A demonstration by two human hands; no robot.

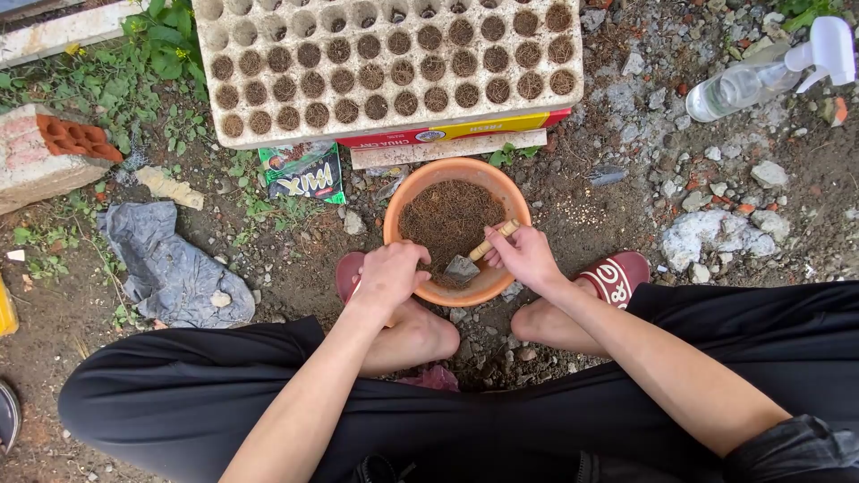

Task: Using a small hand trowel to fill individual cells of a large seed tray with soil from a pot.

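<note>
A: What is hidden or cut off nearest the camera?

B: Both forearms are cut off at the lower edge, and the feet are partly covered by the wrists. The blade of the small trowel [463, 267] is half buried, so its full shape cannot be made out.

A: How is the bowl seen?

B: An orange bowl [411, 190] is seen on the ground just ahead of both hands, filled with dry brown fibrous soil. Its near rim is partly hidden by them.

A: And the hands?

B: The left hand [386, 275] is curled over the near left rim of the bowl; whether the rim is truly gripped cannot be told. The right hand [523, 257] is closed around the trowel's pale wooden handle, with the metal blade pointed down into the soil between the two hands.

A: What is found beyond?

B: Past the bowl, a white seedling tray [386, 64] with round cells, many filled with soil, is propped on a flat box. Far to the right of the right hand, a clear spray bottle [769, 70] is lying on stony ground; its contents cannot be judged.
</note>
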